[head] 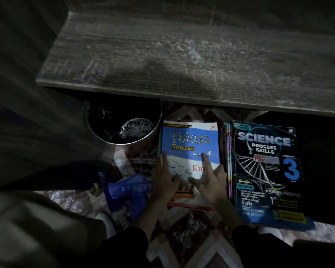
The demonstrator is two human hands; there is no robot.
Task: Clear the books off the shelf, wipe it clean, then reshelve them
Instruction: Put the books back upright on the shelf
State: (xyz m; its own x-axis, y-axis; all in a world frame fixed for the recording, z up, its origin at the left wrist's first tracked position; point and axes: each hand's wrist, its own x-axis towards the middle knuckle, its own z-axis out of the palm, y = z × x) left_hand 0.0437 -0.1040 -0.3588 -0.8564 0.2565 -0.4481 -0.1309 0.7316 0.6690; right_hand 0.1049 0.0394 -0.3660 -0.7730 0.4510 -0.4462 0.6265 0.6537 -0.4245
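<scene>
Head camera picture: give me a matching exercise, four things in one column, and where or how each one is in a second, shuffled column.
Things
1. shelf
2. Fokus Sukses book
3. Science Process Skills book
4. bucket

Descriptions
A. dark cover, farthest right
B. bare, scuffed surface
C. left hand and right hand rest on it
D. round, left of both books

Pairs: 1-B, 2-C, 3-A, 4-D

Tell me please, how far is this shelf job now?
Done: the shelf holds no books; the Science stack sits on the rug. In hand: left hand and right hand rest on the blue Fokus book. Left: the shelf looks dusty, so wiping and reshelving remain.
</scene>
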